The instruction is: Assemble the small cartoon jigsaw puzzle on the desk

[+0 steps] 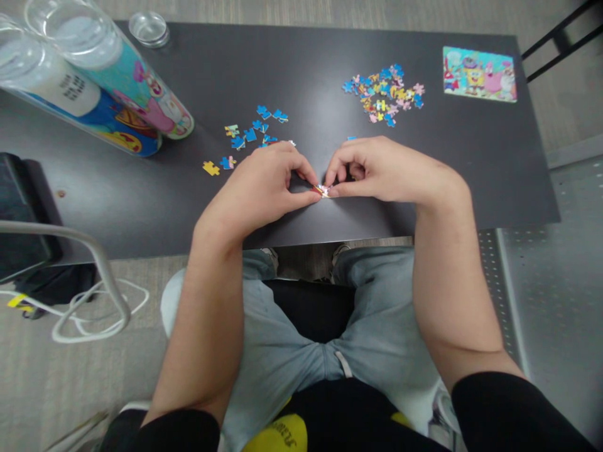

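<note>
My left hand (271, 182) and my right hand (377, 169) meet at the middle of the dark table (494, 163), both pinching small jigsaw pieces (323, 189) between thumb and fingers. The pieces touch each other between my fingertips. Just beyond my left hand lies a loose group of mostly blue pieces (254, 132), with a yellow piece (211, 167) apart to the left. A denser pile of mixed coloured pieces (384, 93) sits farther back on the right.
A cartoon picture card (479, 73) lies at the far right. Two clear printed tubes (108, 81) lie on their sides at the back left, a clear lid (149, 28) behind them. A chair frame (94, 263) and white cable (94, 314) are at lower left.
</note>
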Demonstrator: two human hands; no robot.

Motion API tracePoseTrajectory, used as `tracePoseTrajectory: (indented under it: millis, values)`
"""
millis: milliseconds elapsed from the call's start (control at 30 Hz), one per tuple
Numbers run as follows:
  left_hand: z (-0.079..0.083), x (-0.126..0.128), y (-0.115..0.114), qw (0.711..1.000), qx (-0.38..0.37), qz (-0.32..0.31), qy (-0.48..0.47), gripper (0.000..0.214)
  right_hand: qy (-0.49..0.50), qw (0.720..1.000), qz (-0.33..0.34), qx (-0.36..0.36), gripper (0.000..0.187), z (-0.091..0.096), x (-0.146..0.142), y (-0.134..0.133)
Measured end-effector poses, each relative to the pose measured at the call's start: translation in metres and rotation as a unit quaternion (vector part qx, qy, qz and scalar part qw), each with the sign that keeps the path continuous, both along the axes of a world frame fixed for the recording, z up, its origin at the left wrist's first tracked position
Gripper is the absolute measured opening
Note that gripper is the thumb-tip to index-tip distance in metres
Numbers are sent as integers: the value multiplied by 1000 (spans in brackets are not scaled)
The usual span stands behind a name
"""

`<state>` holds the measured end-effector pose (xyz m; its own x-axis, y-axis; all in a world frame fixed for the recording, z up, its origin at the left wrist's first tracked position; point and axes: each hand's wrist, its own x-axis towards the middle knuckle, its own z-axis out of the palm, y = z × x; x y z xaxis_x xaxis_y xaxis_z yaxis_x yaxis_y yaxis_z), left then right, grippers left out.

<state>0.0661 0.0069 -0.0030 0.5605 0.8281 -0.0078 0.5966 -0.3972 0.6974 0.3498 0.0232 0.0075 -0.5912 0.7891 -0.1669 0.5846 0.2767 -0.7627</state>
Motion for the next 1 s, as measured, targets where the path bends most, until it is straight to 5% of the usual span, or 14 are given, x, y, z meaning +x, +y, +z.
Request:
tracePoseTrajectory:
  millis: [433,767,1000]
  values:
    - [4,-2,0,1000,-8,2,1,14,6,999,34,14,13,-4,2,2]
    - [6,-47,6,961,56,266,-52,26,45,998,28,18,19,-3,5,0]
    - [2,-70,5,938,61,336,-64,14,38,999,4,34,9,0,-8,3]
